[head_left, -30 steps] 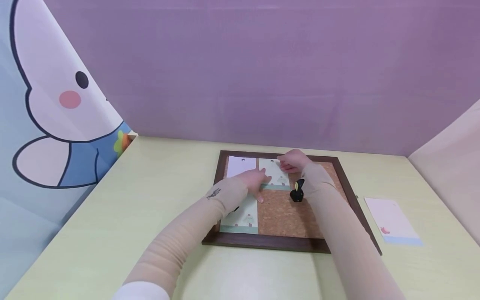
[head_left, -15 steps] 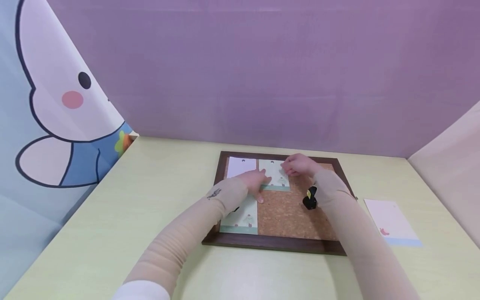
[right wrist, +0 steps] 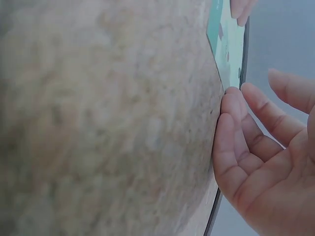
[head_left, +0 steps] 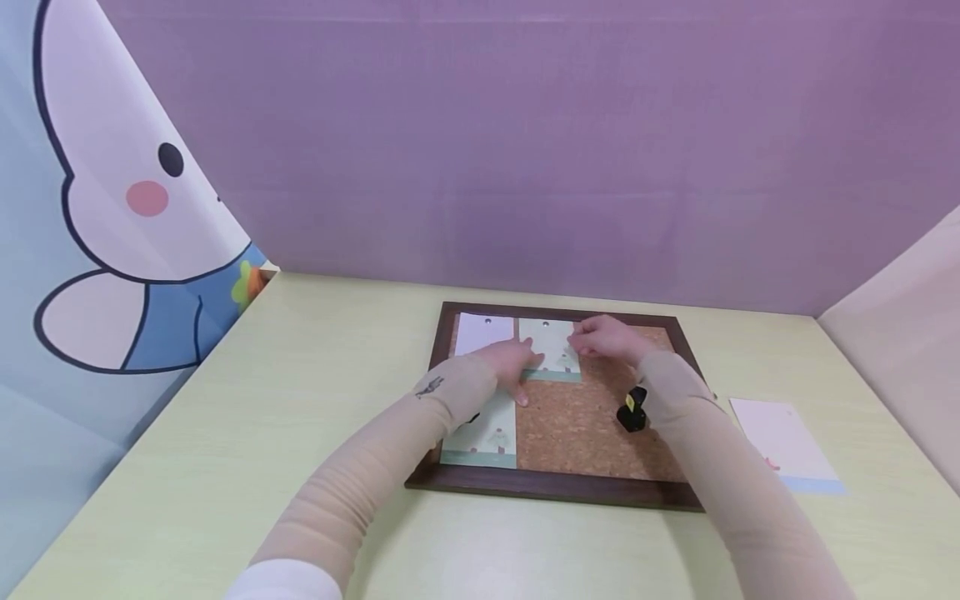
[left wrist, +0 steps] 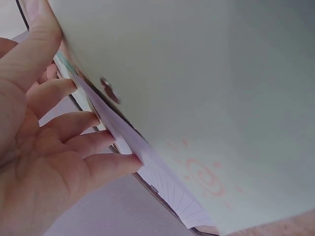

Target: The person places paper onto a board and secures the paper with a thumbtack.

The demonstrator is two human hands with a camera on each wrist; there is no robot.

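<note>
A cork board (head_left: 562, 429) with a dark brown frame lies on the table. My left hand (head_left: 508, 368) is spread over it, fingers straight, at the left edge of a pale green paper sheet (head_left: 553, 343). A thumbtack (head_left: 546, 324) shows at that sheet's top. At the sheet's right edge my right hand (head_left: 611, 337) touches the board with its fingertips; in the right wrist view its fingers (right wrist: 229, 142) are loosely bent, with thumb and index apart. A lilac sheet (head_left: 480, 329) with its own tack and a green-bordered sheet (head_left: 480, 437) lie partly under the left hand and sleeve.
A loose white sheet (head_left: 783, 437) with a blue lower band lies on the table right of the board. A purple curtain (head_left: 540, 150) hangs behind the table, and a cartoon-printed cloth (head_left: 112, 250) stands at the left.
My right hand has moved down and slightly right along the upper right side of the pale green sheet, its forearm swinging right. The left hand stays in place.
</note>
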